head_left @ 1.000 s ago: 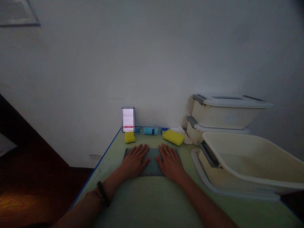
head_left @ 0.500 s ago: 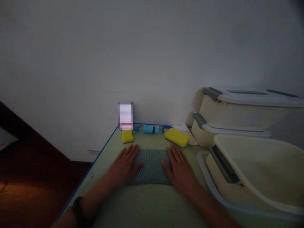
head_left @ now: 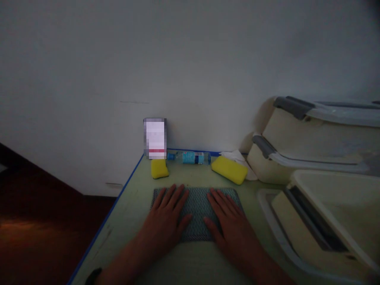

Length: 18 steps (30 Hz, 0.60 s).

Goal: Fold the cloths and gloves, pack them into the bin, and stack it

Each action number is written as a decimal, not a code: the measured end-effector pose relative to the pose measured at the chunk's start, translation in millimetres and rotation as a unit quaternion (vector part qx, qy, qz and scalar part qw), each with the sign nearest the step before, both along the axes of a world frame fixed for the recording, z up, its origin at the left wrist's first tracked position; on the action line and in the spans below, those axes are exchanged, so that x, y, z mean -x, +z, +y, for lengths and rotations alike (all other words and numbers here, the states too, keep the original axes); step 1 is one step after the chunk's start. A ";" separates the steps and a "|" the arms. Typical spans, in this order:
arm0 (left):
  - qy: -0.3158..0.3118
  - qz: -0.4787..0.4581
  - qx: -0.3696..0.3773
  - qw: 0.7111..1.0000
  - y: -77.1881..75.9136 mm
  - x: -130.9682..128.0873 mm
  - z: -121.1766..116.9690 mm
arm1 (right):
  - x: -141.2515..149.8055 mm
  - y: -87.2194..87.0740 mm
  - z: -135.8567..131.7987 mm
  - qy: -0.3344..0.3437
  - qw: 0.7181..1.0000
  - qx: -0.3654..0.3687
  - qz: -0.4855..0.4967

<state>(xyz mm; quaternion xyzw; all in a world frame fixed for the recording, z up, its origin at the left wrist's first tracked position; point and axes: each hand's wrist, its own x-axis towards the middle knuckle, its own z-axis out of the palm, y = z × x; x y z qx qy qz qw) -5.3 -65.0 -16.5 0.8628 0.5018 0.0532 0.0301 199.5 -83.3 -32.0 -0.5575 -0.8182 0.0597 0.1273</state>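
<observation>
Your hands (head_left: 166, 218) (head_left: 231, 227) lie flat, unclenched, on a cloth (head_left: 197, 202); green counter (head_left: 190, 263) stretches to its blue left edge (head_left: 106, 219), bins (head_left: 299, 138) crowding right, wall (head_left: 190, 71) ahead.

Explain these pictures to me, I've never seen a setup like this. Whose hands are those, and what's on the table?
There's no machine: these are a person's bare hands, filmed by a camera worn on that person's head, looking forward and down. The left hand and right hand rest palm down on a grey-green textured sheet; neither grips anything. Beyond them on the table lie two yellow sponge-like blocks and a bottle on its side. A blurred screen stands upright at the back; pale plastic boxes are on the right.
</observation>
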 end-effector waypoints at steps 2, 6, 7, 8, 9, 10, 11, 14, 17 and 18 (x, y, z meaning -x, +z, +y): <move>-0.005 -0.009 -0.004 1.000 -1.6 0.5 0.7 | -0.8 0.7 0.6 0.000 1.000 0.008 -0.008; -0.009 -0.028 -0.013 0.999 -4.0 2.7 2.9 | -3.0 2.5 1.2 0.004 0.999 0.032 -0.016; -0.007 -0.032 -0.015 0.999 -4.4 3.4 3.7 | -3.5 2.9 1.2 0.004 0.999 0.037 -0.014; -0.004 -0.036 -0.017 0.999 -4.7 4.1 4.7 | -4.0 3.2 1.2 0.004 0.999 0.041 -0.010; 0.000 -0.039 -0.018 0.999 -4.8 4.6 5.7 | -4.3 3.5 1.2 0.005 0.999 0.045 -0.006; 0.004 -0.040 -0.018 0.999 -4.8 4.9 6.7 | -4.5 3.9 1.3 0.004 0.999 0.048 -0.001; 0.007 -0.040 -0.016 0.999 -4.6 4.9 7.5 | -4.6 4.3 1.5 0.004 0.999 0.050 0.004; 0.011 -0.031 -0.018 0.999 -4.3 4.3 8.6 | -4.6 6.0 2.2 0.007 0.998 0.056 0.015; 0.006 -0.010 -0.030 0.999 -5.8 4.3 8.4 | -5.0 8.3 2.8 0.012 0.998 0.054 0.020; 0.008 -0.002 -0.034 0.999 -6.6 4.7 8.5 | -5.4 8.9 3.0 0.016 0.998 0.052 0.020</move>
